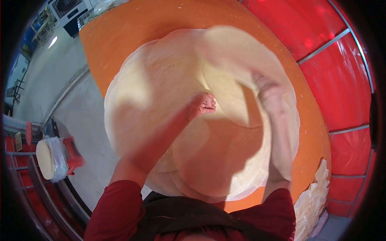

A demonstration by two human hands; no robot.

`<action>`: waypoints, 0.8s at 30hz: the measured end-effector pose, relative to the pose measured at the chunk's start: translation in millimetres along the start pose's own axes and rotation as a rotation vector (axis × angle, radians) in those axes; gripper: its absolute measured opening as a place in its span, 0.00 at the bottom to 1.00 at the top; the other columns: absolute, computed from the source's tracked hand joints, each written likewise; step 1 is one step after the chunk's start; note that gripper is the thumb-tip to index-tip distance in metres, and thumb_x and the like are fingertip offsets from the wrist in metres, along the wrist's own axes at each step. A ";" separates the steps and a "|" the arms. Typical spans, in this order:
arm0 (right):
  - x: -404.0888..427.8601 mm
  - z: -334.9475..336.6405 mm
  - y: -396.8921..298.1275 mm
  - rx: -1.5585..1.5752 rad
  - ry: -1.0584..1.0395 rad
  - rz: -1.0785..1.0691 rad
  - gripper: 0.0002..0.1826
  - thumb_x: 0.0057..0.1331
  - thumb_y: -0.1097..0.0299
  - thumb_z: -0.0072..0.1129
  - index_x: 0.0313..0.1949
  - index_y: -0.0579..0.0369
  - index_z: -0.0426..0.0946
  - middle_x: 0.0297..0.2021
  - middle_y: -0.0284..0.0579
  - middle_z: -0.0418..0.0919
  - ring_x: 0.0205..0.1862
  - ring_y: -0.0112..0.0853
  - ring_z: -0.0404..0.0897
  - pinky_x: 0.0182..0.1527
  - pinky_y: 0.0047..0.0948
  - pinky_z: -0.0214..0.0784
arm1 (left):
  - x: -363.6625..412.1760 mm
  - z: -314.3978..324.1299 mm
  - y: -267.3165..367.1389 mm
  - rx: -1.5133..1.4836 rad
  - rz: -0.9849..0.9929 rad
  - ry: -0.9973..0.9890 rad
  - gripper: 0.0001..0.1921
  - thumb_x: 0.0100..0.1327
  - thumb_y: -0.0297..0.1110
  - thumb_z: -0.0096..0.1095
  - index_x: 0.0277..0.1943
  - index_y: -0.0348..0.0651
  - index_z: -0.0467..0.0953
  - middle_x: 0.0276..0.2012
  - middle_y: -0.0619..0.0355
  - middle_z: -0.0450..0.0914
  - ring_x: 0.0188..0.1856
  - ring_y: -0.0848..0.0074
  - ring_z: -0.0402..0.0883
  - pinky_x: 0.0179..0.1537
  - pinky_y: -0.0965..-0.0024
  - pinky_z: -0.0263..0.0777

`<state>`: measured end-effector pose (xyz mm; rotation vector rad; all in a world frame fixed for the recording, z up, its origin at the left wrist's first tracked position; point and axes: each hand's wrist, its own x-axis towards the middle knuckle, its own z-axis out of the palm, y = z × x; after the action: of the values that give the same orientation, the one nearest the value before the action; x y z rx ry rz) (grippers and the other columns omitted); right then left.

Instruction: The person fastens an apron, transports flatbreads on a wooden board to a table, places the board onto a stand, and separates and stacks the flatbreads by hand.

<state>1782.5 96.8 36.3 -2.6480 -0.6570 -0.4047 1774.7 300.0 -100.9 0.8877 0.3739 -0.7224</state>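
Observation:
Broad, thin, round sheets of pale dough or flatbread (162, 78) overlap in a wide layer in front of me. Over the middle of them is my left hand (203, 104), its fingers curled in and nothing visible inside. My right hand (268, 86), blurred by motion, is at the right side and grips the near edge of a single round sheet (230, 43). That sheet is blurred too and extends up and left from the hand, over the far right of the layer. Shadows of my arms and head fall across the sheets.
An orange tabletop (120, 39) carries the sheets. Red panels in a metal frame (319, 75) line its right side. Ragged pale scraps (313, 192) lie at the lower right. At left, a plastic-wrapped round stack (49, 159) rests on a red stool (72, 155). A boxy machine (71, 15) stands beyond.

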 end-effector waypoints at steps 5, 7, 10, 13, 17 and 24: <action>-81.7 80.2 38.0 -0.288 0.019 -0.168 0.29 0.38 0.80 0.53 0.46 0.56 0.68 0.37 0.47 0.74 0.36 0.38 0.75 0.36 0.29 0.70 | 0.3 5.9 -4.7 0.019 -0.008 -0.081 0.28 0.43 0.16 0.38 0.53 0.31 0.55 0.53 0.39 0.59 0.54 0.53 0.60 0.55 0.54 0.57; -96.8 93.6 32.9 -0.225 0.106 -0.148 0.31 0.38 0.79 0.53 0.48 0.56 0.67 0.39 0.47 0.73 0.37 0.39 0.75 0.37 0.30 0.70 | -2.5 10.9 -14.2 -0.053 -0.013 -0.199 0.28 0.43 0.17 0.38 0.53 0.32 0.55 0.53 0.40 0.59 0.55 0.53 0.60 0.56 0.53 0.55; -108.2 103.1 24.3 -0.192 0.132 -0.070 0.29 0.42 0.74 0.56 0.49 0.58 0.66 0.43 0.50 0.71 0.44 0.43 0.72 0.44 0.34 0.67 | -8.0 24.1 -20.2 -0.227 0.273 -0.349 0.30 0.41 0.17 0.39 0.54 0.32 0.54 0.53 0.42 0.61 0.56 0.54 0.60 0.57 0.54 0.52; -113.9 103.7 9.5 -0.088 0.201 -0.028 0.26 0.51 0.67 0.55 0.50 0.60 0.64 0.43 0.49 0.72 0.44 0.43 0.72 0.44 0.34 0.66 | -5.3 22.9 -20.9 -0.302 0.366 -0.444 0.33 0.39 0.16 0.40 0.55 0.33 0.53 0.53 0.42 0.61 0.55 0.54 0.61 0.57 0.55 0.53; -105.3 97.6 -1.7 -0.292 0.154 -0.196 0.22 0.57 0.64 0.49 0.50 0.61 0.63 0.42 0.51 0.72 0.39 0.43 0.74 0.40 0.33 0.68 | -16.3 13.5 -26.0 -0.187 0.376 -0.362 0.31 0.39 0.15 0.40 0.54 0.35 0.55 0.49 0.45 0.64 0.51 0.59 0.65 0.52 0.58 0.58; -70.1 4.5 -5.6 -0.186 -0.088 -0.040 0.16 0.45 0.82 0.46 0.36 0.59 0.73 0.18 0.55 0.71 0.20 0.44 0.73 0.23 0.35 0.66 | -109.2 -38.6 -72.5 0.366 0.420 0.507 0.31 0.45 0.27 0.55 0.54 0.33 0.52 0.46 0.50 0.64 0.45 0.70 0.67 0.41 0.68 0.66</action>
<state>1721.0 76.3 8.7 -2.8462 -0.7327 -0.3786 1646.0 345.8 -102.2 1.4510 0.4892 -0.1658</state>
